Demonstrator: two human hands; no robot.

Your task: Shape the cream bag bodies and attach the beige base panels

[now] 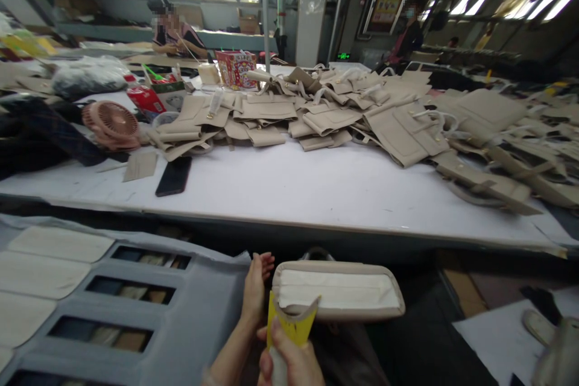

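A beige bag piece with rounded corners lies in front of me, a long white panel facing up inside its rim. Behind it a dark curved strap shows in part. My left hand is raised at the bag's left end, fingers stretched and slightly bent; whether it touches the bag I cannot tell. My right hand grips the pale handle of a yellow flat-bladed tool with a curved notch in its top edge. The blade overlaps the near left part of the bag in view.
Beyond is a white-topped table with a long heap of beige bag pieces, a black phone, a pink fan and a red can. At left stands a grey slotted rack with pale panels. Two people are farther back.
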